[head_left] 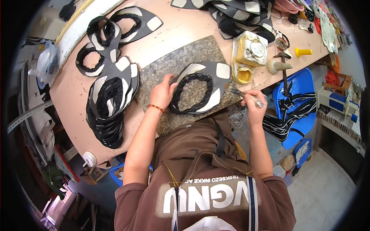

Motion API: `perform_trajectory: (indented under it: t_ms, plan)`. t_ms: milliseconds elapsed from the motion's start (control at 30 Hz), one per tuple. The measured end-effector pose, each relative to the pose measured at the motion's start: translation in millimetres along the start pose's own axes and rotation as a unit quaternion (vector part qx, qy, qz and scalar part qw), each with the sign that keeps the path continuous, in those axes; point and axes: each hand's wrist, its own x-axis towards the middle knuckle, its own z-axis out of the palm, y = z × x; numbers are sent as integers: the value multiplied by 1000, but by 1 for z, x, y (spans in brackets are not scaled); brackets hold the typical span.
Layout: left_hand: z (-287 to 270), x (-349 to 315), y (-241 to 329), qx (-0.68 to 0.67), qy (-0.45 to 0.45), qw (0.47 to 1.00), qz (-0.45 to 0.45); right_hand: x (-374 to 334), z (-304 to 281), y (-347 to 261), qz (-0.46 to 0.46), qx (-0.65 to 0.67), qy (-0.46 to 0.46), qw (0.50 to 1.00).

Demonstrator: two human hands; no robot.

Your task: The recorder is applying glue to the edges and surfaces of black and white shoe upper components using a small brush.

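Note:
A dark shoe-upper piece (200, 90) with white patches and a black fuzzy rim lies on a speckled stone slab (165, 69). My left hand (162, 92) presses down on the piece's left edge, fingers spread over it. My right hand (253, 103) is closed around a small brush (241, 93), whose bristle end points at the piece's right edge. A red bead bracelet sits on my left wrist.
A tall stack of like pieces (110, 104) lies left of the slab, more pieces (115, 29) behind it and at the back (231, 15). A yellowed glue pot (248, 54), a hammer (284, 67) and a yellow handle (303, 51) stand right. A blue chair (296, 104) holds striped straps.

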Motion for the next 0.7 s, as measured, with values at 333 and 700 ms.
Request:
perform_trajectory:
  t_ms: [333,700]
  plan:
    - [-7,-23,20,32,-25,997,-59,31,-18,17,-89,-217,74,969]
    - [19,-56,16,-184,-91,962,-178,18,-34,14,46,203,-74,975]
